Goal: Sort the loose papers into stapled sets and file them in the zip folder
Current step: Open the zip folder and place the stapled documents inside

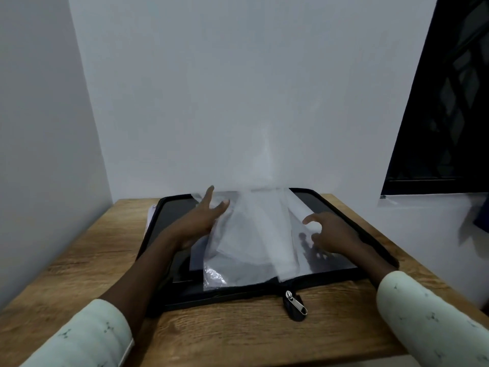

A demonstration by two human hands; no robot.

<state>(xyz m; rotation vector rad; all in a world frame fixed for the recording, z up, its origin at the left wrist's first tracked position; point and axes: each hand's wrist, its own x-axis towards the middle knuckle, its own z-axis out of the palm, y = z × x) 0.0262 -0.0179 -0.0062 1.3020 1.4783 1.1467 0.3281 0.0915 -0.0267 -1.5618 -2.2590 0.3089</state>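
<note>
Zip folder [225, 294] is lying wide open and flat on the wooden table [238, 335], black covers out to both sides, far edge close to the white wall [238, 88]. Its metal zip pull [297, 303] sticks out over the near edge, resting on the wood. In the middle of the folder a bunch of clear plastic pockets [254, 234] stands up in a fan from the spine, pretty blurred and see-through, so I honestly can't tell whether any sheets are inside them. The left hand [203, 218] is on the left side of that fan with the fingers straight and spread, palm against the plastic, not gripping anything. The right hand [333, 234] is over the glossy right-hand page, just beside the fan; index finger is pointing out toward the pockets, the other fingers are loosely bent with the tips down on the page, and I can't see them wrapped round anything. As for the papers [151, 211], only a thin pale edge peeks out beside the folder's far left corner, on the table. Both arms come in from the bottom in pale patterned cuffs [87, 337]. Dark window [444, 102] up on the right.
</note>
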